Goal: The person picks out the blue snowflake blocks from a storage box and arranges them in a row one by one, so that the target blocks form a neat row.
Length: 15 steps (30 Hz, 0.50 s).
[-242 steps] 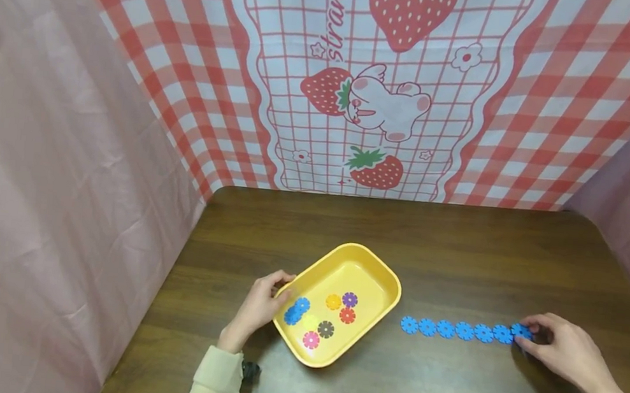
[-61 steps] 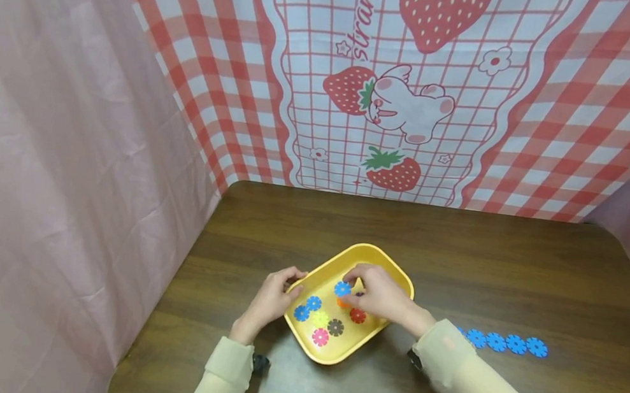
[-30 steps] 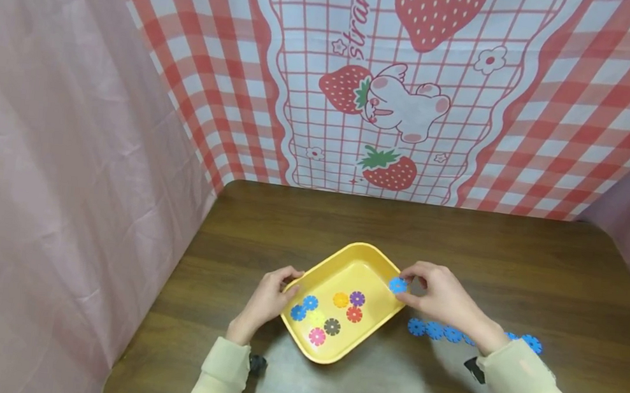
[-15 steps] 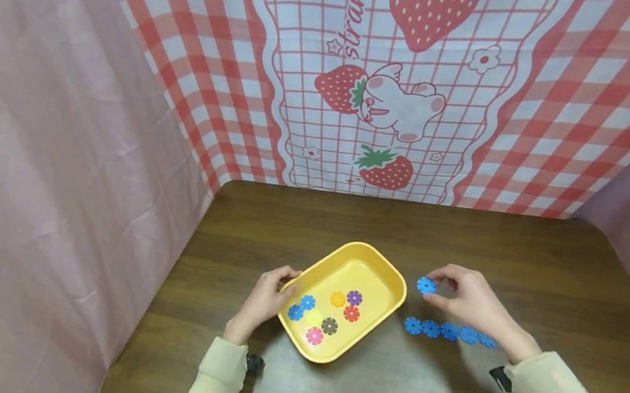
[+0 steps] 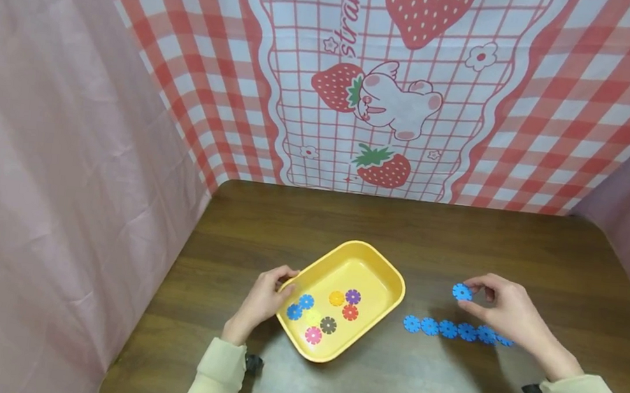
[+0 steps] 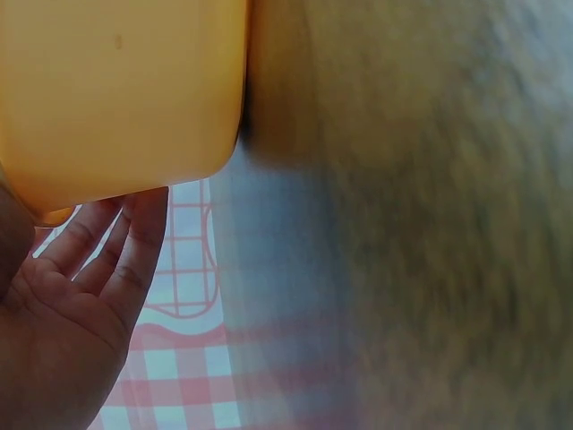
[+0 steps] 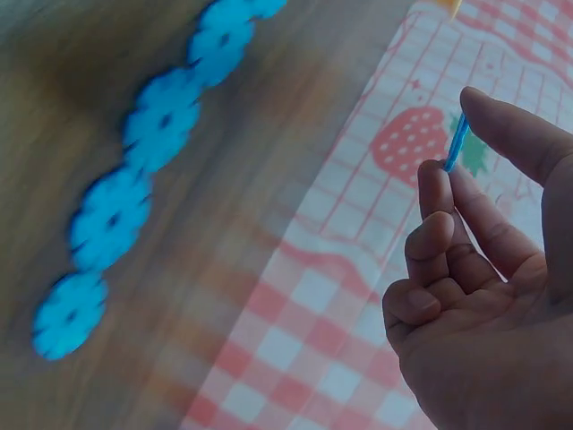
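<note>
My left hand [image 5: 261,296] grips the left rim of a yellow plastic tray [image 5: 373,321], thumb over the edge and fingers outside. The tray's outer wall [image 6: 125,90] fills the upper left of the left wrist view. Between thumb and fingertips, my right hand [image 5: 513,313] pinches a blue notched snowflake disc [image 5: 461,292], held up above the table. In the right wrist view that disc [image 7: 457,143] shows edge-on. Just below the hand lies a row of several joined blue discs [image 5: 448,329]; its right end is hidden behind the hand.
Inside the tray lie two blue discs [image 5: 300,306] and single ones in yellow, orange, purple [image 5: 353,296], red [image 5: 350,312], dark brown [image 5: 328,325] and pink [image 5: 313,335]. A checked strawberry cloth [image 5: 394,102] hangs behind the wooden table [image 5: 289,219], with a pink curtain [image 5: 65,164] at left.
From the row's right end, my right hand went into the tray, took up a blue disc and carried it right, above the row. My left hand has stayed on the tray.
</note>
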{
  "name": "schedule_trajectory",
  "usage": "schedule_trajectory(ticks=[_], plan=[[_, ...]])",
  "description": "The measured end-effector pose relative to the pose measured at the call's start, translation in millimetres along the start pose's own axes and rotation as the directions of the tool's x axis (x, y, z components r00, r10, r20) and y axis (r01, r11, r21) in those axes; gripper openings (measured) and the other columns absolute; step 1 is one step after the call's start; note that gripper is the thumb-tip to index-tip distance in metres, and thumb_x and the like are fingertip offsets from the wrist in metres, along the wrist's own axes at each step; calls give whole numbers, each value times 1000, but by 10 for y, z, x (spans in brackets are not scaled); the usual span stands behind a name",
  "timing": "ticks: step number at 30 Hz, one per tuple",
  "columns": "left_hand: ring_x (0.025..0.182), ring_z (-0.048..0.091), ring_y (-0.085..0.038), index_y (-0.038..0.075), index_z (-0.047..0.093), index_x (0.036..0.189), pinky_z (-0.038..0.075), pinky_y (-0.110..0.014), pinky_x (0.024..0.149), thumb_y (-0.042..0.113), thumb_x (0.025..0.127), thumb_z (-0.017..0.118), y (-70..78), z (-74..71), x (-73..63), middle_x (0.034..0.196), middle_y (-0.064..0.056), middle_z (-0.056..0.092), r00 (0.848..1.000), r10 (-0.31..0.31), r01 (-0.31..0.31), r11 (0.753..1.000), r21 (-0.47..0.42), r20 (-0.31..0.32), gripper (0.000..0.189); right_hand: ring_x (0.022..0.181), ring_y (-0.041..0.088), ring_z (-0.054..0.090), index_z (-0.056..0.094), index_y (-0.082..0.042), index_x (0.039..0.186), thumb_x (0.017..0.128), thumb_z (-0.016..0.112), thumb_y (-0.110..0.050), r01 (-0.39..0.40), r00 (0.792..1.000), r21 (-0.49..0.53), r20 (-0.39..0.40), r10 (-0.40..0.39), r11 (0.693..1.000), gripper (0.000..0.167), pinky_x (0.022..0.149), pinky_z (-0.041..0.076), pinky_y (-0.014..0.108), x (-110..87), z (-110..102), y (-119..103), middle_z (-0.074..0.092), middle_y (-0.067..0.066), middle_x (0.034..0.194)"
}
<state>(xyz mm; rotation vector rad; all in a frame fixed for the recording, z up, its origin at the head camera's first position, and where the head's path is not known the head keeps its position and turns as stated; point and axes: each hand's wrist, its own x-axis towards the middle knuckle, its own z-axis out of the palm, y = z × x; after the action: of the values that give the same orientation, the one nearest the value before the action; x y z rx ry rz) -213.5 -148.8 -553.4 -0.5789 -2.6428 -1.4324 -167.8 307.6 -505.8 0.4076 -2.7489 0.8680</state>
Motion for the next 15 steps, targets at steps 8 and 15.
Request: schedule_trajectory(ticks=[8,15], plan=[[91,67,-26,-1,70,102,57,-33,75,-8,87,68,20,2,12,108,-17,71,1000,-2,2,1000,2,7,17,67,9,39,73,-8,100,76,88,-20,-99,995,-26,-26,98,995,31,52,30,25,-231,-146,291,58,0,81],[93,68,-28,0,70,101,57,-36,76,-8,88,68,29,-1,7,110,-18,71,1000,-16,16,1000,-1,7,15,65,7,39,73,-7,98,74,89,-21,-153,987,-54,-65,149,987,32,53,28,24,-394,-231,501,55,-2,75]])
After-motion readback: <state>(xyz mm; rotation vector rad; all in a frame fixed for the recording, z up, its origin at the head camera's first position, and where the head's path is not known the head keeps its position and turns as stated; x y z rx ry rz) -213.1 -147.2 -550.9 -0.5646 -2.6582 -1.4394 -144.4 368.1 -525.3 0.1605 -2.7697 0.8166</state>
